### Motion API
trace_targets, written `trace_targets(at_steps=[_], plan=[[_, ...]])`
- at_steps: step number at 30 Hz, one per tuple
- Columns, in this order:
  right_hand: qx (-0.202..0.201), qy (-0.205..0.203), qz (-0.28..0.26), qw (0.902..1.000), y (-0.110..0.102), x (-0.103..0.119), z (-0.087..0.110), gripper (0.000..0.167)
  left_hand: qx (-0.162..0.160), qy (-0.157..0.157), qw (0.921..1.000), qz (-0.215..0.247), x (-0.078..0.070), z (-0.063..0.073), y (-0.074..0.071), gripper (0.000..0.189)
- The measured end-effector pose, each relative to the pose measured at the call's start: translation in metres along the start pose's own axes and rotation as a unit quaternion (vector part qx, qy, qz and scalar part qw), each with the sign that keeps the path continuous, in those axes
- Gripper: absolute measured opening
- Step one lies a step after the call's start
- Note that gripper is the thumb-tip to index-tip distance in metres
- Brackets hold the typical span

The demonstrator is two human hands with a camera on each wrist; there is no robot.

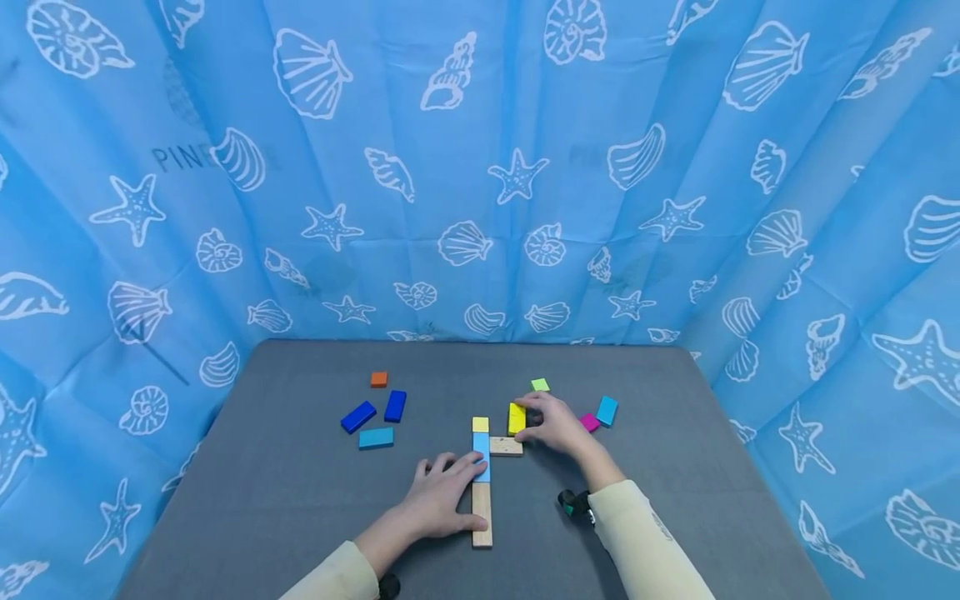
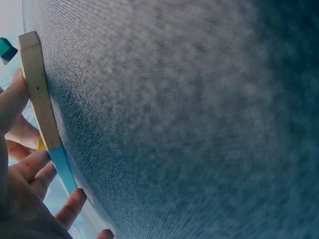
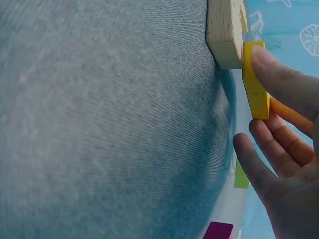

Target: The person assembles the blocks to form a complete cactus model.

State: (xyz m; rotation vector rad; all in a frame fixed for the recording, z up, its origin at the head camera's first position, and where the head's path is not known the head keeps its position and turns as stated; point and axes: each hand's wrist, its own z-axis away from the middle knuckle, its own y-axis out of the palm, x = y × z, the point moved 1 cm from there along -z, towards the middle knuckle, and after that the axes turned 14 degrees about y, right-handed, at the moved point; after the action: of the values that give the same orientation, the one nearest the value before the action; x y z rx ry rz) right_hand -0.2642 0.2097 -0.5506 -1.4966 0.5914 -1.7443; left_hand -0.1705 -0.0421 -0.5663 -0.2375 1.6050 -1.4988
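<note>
A column of blocks runs away from the person: a plain wooden block (image 1: 482, 515) nearest, a light blue block (image 1: 481, 442) beyond it, and a pale yellow block (image 1: 481, 425) at the far end. Across the column's right side lies a speckled wooden block (image 1: 507, 447). The left hand (image 1: 444, 500) has its fingers spread, fingertips touching the light blue block and thumb against the plain wooden one. Between thumb and fingers the right hand (image 1: 557, 427) pinches a bright yellow block (image 3: 256, 82), just beyond the speckled block's right end.
To the left lie an orange block (image 1: 379, 379), two dark blue blocks (image 1: 358, 417) and a teal block (image 1: 376, 438). A light green block (image 1: 540, 384), a magenta block (image 1: 589, 422) and a cyan block (image 1: 607, 410) lie near the right hand. A blue shell-print curtain (image 1: 480, 167) surrounds the grey table (image 1: 315, 517).
</note>
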Motion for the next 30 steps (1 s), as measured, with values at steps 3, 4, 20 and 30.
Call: trace_targets(at_steps=[3,4,20,30], plan=[[0.007,0.004,0.001,1.0,0.001,0.0,-0.001,0.06,-0.002,0.0,1.0,0.003,0.001,0.0,0.001,0.089],[0.009,0.007,0.0,0.9999,0.001,0.0,-0.001,0.06,-0.002,0.001,1.0,0.003,0.001,0.0,0.001,0.089],[0.013,0.004,-0.001,0.9999,0.006,-0.008,-0.002,0.055,-0.002,0.003,1.0,0.004,0.001,0.0,0.002,0.088],[-0.055,-0.033,-0.038,0.9972,-0.006,-0.007,0.007,0.053,-0.004,-0.002,1.0,0.008,0.001,0.0,0.001,0.088]])
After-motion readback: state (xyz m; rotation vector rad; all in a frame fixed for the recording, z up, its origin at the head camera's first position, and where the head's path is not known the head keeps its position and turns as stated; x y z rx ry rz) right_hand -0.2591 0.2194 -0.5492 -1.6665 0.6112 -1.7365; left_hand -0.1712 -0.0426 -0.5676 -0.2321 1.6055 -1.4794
